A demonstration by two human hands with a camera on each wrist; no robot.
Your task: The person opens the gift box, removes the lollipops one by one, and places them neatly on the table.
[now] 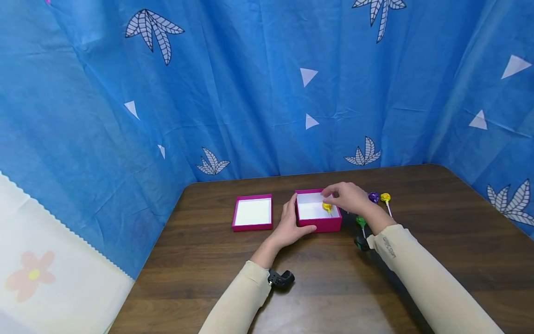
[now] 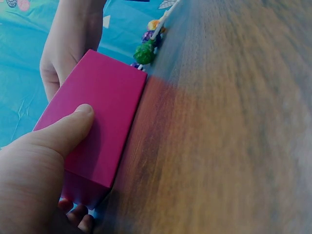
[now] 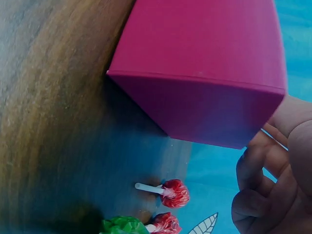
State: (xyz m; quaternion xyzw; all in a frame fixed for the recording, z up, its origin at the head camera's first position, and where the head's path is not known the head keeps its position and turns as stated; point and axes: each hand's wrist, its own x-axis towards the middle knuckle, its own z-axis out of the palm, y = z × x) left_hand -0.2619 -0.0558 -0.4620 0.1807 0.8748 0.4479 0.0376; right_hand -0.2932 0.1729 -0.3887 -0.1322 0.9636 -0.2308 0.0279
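A deep-pink open box (image 1: 320, 226) with a white inside stands on the table. My left hand (image 1: 288, 229) holds its near left corner, the thumb along the front wall and the fingers at the left side; the left wrist view shows the thumb (image 2: 73, 126) flat on the pink wall. Over the box's right part, my right hand (image 1: 348, 197) pinches a yellow lollipop (image 1: 327, 207), whose white stick points down inside. In the right wrist view the box wall hides the lollipop and the fingertips; other fingers (image 3: 253, 170) of that hand are curled.
A pink lid (image 1: 252, 227) lies white side up, left of the box. Right of the box are purple (image 1: 373, 197), yellow (image 1: 385, 197) and green (image 1: 360, 221) lollipops, plus red lollipops (image 3: 174, 194). A blue curtain (image 1: 267, 93) hangs behind the wooden table (image 1: 200, 260).
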